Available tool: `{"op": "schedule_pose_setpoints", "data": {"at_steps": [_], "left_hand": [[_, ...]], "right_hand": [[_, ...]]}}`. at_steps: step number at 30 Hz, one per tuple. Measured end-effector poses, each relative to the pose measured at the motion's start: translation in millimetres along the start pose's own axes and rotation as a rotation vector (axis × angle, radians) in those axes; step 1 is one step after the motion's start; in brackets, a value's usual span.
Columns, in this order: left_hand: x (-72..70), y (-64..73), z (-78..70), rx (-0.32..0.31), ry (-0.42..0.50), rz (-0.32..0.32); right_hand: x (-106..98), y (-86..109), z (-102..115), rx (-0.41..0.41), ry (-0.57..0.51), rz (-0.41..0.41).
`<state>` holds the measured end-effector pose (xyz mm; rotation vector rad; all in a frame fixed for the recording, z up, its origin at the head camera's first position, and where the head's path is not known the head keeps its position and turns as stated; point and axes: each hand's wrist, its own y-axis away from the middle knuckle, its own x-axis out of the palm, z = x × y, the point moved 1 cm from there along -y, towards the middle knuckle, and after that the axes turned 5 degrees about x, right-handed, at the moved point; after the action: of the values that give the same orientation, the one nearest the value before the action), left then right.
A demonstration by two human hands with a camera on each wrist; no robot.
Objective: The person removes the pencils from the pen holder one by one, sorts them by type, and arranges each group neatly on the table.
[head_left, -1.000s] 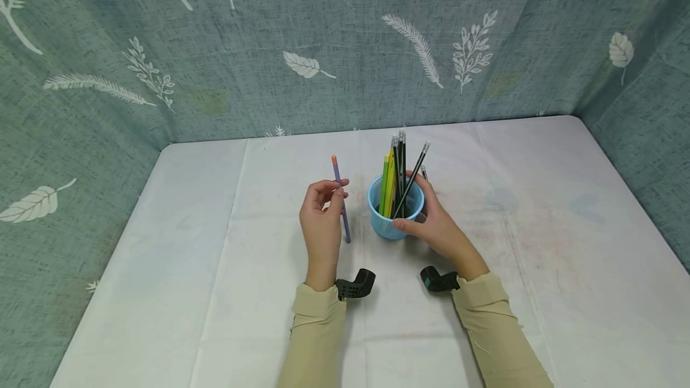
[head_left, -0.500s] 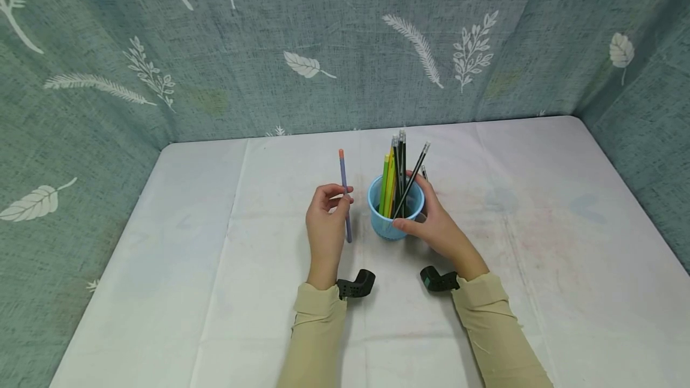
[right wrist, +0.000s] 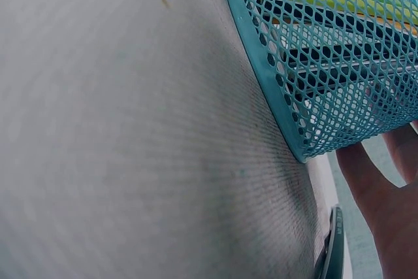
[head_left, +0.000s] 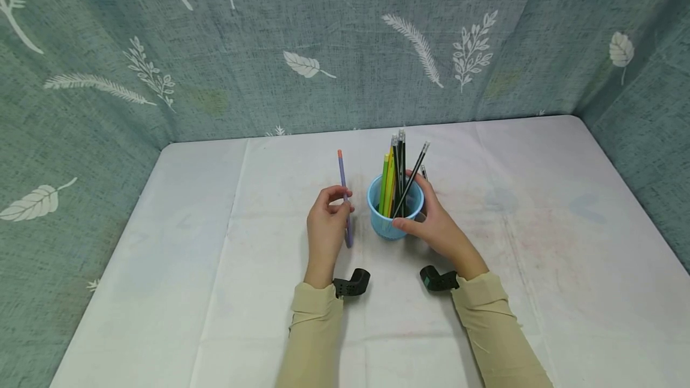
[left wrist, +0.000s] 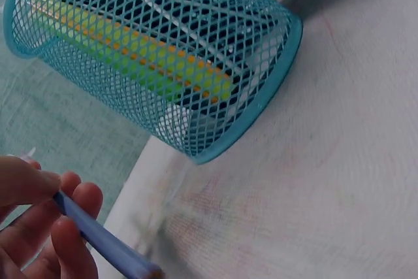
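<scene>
In the head view my left hand pinches a slim purple pencil with an orange end, left of the cup. The left wrist view shows thumb and fingertips on the pencil, its lower end pointing down toward the table. My right hand holds a light blue mesh pencil cup by its right side, thumb at the near rim. Green and yellow pencils and several black pencils with silvery ends stand in the cup. One black pencil leans to the right.
Another black pencil shows behind the right hand, outside the cup; its dark barrel lies on the table in the right wrist view. A white cloth covers the table. A grey-green leaf-patterned curtain hangs behind and at both sides.
My left hand has moved slightly right with the purple pencil, toward the cup, then the pencil's lower end came a little nearer. The right hand and cup have stayed in place.
</scene>
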<state>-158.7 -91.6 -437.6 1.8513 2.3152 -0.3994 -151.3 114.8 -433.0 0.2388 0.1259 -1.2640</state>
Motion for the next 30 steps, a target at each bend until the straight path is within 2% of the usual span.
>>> {"op": "schedule_pose_setpoints", "data": {"at_steps": [12,22,30], "left_hand": [[-2.8,-0.6,3.5,0.016,-0.137,0.038],[-2.0,-0.8,6.2,0.004,-0.281,0.106],[0.7,2.4,3.9,0.073,-0.433,0.138]], "right_hand": [[-1.0,-0.5,-0.9,-0.001,-0.004,0.008],[-1.1,-0.5,-0.1,0.009,0.001,0.006],[-1.0,0.8,-0.5,0.009,0.019,-0.01]]}}
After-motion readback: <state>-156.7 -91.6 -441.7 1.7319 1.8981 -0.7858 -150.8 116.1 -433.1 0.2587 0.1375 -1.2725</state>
